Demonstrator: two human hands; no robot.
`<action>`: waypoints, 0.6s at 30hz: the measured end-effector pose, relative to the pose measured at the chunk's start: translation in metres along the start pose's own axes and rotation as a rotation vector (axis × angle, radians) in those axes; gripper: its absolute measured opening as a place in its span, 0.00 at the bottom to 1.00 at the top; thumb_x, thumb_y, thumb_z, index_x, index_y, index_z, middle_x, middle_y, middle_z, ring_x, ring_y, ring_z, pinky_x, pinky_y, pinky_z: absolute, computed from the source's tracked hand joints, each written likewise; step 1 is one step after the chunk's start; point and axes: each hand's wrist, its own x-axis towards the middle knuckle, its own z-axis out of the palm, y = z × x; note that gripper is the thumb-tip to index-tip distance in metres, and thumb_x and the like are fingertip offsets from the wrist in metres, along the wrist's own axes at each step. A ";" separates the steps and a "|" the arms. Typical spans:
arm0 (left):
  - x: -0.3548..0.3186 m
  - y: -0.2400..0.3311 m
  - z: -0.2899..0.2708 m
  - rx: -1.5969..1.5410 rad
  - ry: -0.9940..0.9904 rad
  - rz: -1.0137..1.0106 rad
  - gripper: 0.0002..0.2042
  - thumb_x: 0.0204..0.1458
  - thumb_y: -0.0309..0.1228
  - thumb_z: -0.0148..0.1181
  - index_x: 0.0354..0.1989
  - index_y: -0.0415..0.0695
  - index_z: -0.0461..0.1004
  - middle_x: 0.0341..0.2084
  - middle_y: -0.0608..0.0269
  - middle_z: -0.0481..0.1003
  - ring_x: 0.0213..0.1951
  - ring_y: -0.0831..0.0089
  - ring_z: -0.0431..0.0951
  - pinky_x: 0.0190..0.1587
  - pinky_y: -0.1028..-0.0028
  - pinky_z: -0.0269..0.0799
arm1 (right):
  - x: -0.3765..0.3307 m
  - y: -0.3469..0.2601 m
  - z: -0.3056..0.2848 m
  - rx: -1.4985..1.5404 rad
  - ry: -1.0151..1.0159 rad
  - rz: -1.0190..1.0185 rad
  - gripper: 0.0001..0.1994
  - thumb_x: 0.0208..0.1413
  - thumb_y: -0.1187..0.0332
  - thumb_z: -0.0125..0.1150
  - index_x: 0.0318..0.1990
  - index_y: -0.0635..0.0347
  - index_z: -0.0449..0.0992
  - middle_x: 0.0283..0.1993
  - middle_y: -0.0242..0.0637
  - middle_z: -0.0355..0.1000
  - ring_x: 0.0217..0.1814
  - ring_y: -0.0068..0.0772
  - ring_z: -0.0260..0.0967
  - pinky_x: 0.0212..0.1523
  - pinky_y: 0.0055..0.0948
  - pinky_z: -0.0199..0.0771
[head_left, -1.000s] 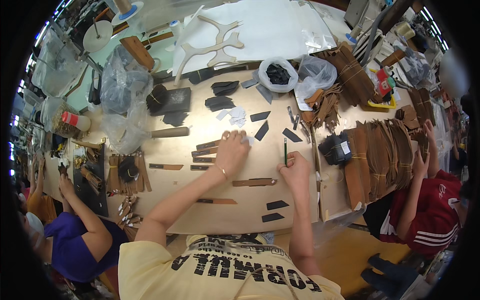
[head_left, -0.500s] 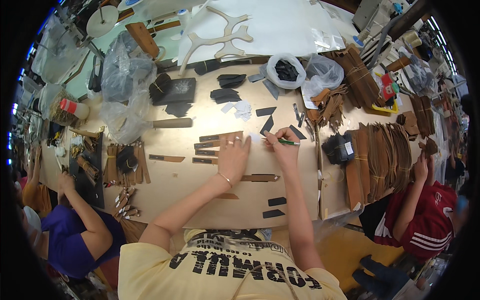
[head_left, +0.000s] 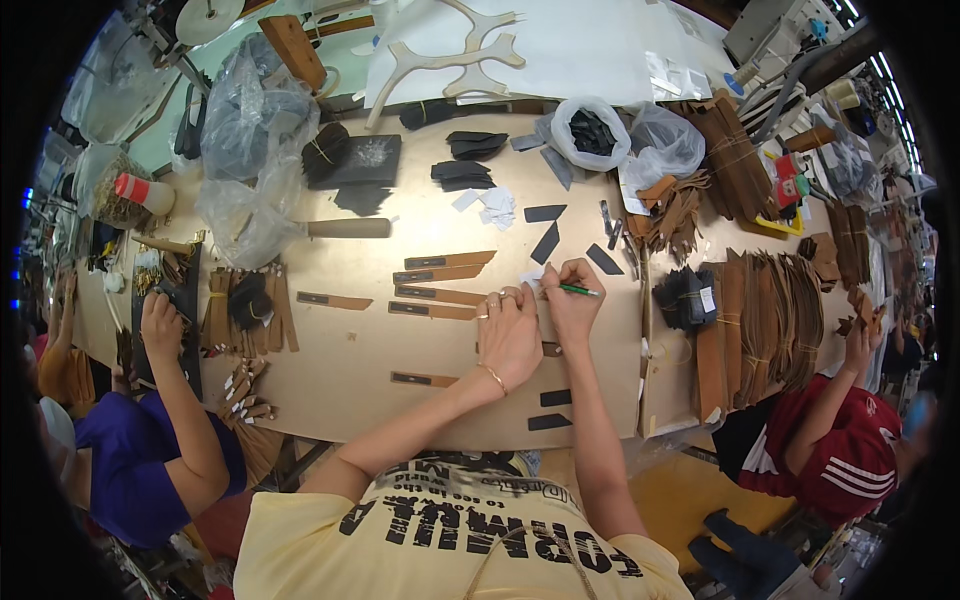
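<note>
My right hand (head_left: pixel 572 305) grips a green pen (head_left: pixel 579 290), its tip end by a small white slip of paper (head_left: pixel 531 279). Close beside it, my left hand (head_left: pixel 510 335) has bent fingers, with the fingertips together at the slip's lower edge. Under that hand lies a brown strip (head_left: pixel 551 349), mostly covered. Several brown leather strips with dark end patches (head_left: pixel 430 262) lie left of my hands. Dark slanted pieces (head_left: pixel 545 243) lie just beyond the slip, and two more dark pieces (head_left: pixel 550 422) are near the front edge.
White paper slips (head_left: pixel 497 207) and black piles (head_left: pixel 462 176) lie farther back, near a bag of black pieces (head_left: pixel 590 135). A wooden-handled tool (head_left: pixel 348 228) is at left. Brown bundles (head_left: pixel 770 320) stand right. Co-workers sit at left (head_left: pixel 165 450) and right (head_left: pixel 840 430).
My left hand has moved right from the brown strips, uncovering them, to the slip beside my right hand. The slip now lies nearer me. The pen stays in my right hand.
</note>
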 end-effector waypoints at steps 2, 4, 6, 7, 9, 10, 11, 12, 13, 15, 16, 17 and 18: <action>-0.001 0.001 0.000 0.010 -0.011 0.000 0.27 0.47 0.26 0.54 0.59 0.28 0.64 0.44 0.50 0.68 0.48 0.56 0.67 0.53 0.59 0.59 | 0.000 0.000 0.000 -0.069 -0.021 -0.055 0.10 0.50 0.79 0.64 0.25 0.61 0.67 0.19 0.24 0.62 0.20 0.13 0.61 0.21 0.17 0.62; -0.001 0.001 -0.001 0.011 -0.003 0.003 0.27 0.47 0.26 0.54 0.59 0.28 0.64 0.44 0.50 0.68 0.48 0.56 0.67 0.53 0.59 0.59 | 0.000 -0.002 0.000 -0.104 -0.026 -0.097 0.09 0.49 0.79 0.64 0.24 0.62 0.68 0.19 0.24 0.63 0.20 0.13 0.59 0.21 0.18 0.61; -0.002 0.001 -0.001 0.007 -0.004 0.001 0.27 0.47 0.26 0.54 0.59 0.28 0.64 0.44 0.51 0.68 0.48 0.56 0.67 0.54 0.60 0.59 | -0.002 -0.005 -0.001 -0.142 -0.030 -0.162 0.10 0.48 0.80 0.65 0.23 0.62 0.68 0.19 0.25 0.63 0.20 0.13 0.58 0.21 0.19 0.60; -0.002 0.001 -0.001 0.005 -0.004 0.001 0.27 0.47 0.26 0.54 0.59 0.29 0.65 0.44 0.51 0.69 0.48 0.56 0.67 0.54 0.60 0.59 | -0.002 -0.007 -0.001 -0.158 -0.034 -0.201 0.10 0.47 0.80 0.65 0.23 0.62 0.68 0.19 0.26 0.63 0.20 0.13 0.57 0.21 0.19 0.59; 0.000 0.000 -0.001 0.005 -0.004 0.000 0.27 0.47 0.26 0.55 0.58 0.29 0.65 0.44 0.51 0.69 0.48 0.57 0.67 0.54 0.60 0.59 | -0.002 -0.010 0.001 -0.146 -0.020 -0.174 0.10 0.46 0.81 0.65 0.22 0.63 0.68 0.20 0.26 0.63 0.21 0.14 0.56 0.21 0.19 0.58; 0.000 0.000 -0.001 0.004 -0.005 -0.001 0.27 0.47 0.26 0.55 0.58 0.29 0.66 0.44 0.51 0.69 0.48 0.57 0.67 0.54 0.60 0.59 | -0.002 -0.011 0.001 -0.141 -0.014 -0.161 0.10 0.45 0.81 0.65 0.22 0.63 0.68 0.20 0.26 0.63 0.21 0.14 0.56 0.21 0.19 0.58; 0.000 0.000 -0.002 0.001 -0.010 -0.005 0.27 0.47 0.26 0.55 0.58 0.29 0.66 0.43 0.51 0.69 0.48 0.57 0.67 0.54 0.60 0.59 | -0.002 -0.011 0.002 -0.151 0.012 -0.185 0.09 0.45 0.81 0.65 0.22 0.63 0.68 0.20 0.27 0.63 0.21 0.14 0.56 0.21 0.19 0.58; 0.000 0.000 -0.002 0.006 -0.006 0.001 0.26 0.47 0.26 0.55 0.58 0.29 0.66 0.43 0.51 0.69 0.48 0.57 0.67 0.53 0.60 0.59 | -0.002 -0.010 0.003 -0.161 0.038 -0.208 0.09 0.44 0.81 0.64 0.22 0.63 0.68 0.21 0.27 0.63 0.20 0.15 0.56 0.21 0.19 0.58; 0.000 -0.001 -0.002 0.009 -0.006 0.004 0.26 0.47 0.26 0.55 0.57 0.29 0.67 0.43 0.51 0.69 0.47 0.57 0.67 0.53 0.60 0.59 | -0.002 -0.009 0.004 -0.167 0.063 -0.231 0.08 0.44 0.82 0.64 0.23 0.64 0.68 0.21 0.27 0.64 0.20 0.15 0.57 0.21 0.19 0.58; 0.000 -0.001 -0.002 0.019 0.003 0.010 0.26 0.47 0.27 0.55 0.57 0.29 0.67 0.43 0.51 0.69 0.47 0.57 0.67 0.53 0.60 0.59 | -0.003 -0.008 0.003 -0.153 0.041 -0.201 0.09 0.45 0.82 0.63 0.23 0.64 0.68 0.21 0.27 0.64 0.20 0.16 0.57 0.21 0.19 0.58; 0.000 -0.001 -0.001 0.026 0.010 0.014 0.26 0.48 0.27 0.55 0.57 0.29 0.67 0.43 0.51 0.69 0.48 0.57 0.67 0.53 0.60 0.59 | -0.003 -0.007 0.002 -0.145 0.031 -0.185 0.09 0.46 0.82 0.63 0.23 0.64 0.68 0.21 0.28 0.64 0.20 0.16 0.57 0.21 0.19 0.58; 0.000 0.000 -0.001 0.028 0.010 0.016 0.25 0.48 0.28 0.55 0.57 0.29 0.68 0.43 0.51 0.69 0.48 0.57 0.67 0.53 0.60 0.59 | -0.003 -0.006 0.000 -0.160 0.023 -0.202 0.09 0.47 0.81 0.64 0.23 0.64 0.68 0.21 0.28 0.64 0.20 0.16 0.58 0.21 0.19 0.59; 0.000 0.000 -0.001 0.028 0.011 0.017 0.25 0.48 0.28 0.55 0.56 0.29 0.68 0.43 0.51 0.70 0.48 0.57 0.67 0.53 0.60 0.59 | -0.003 -0.005 -0.001 -0.173 0.013 -0.220 0.09 0.48 0.81 0.64 0.23 0.64 0.68 0.21 0.27 0.64 0.20 0.15 0.58 0.21 0.19 0.59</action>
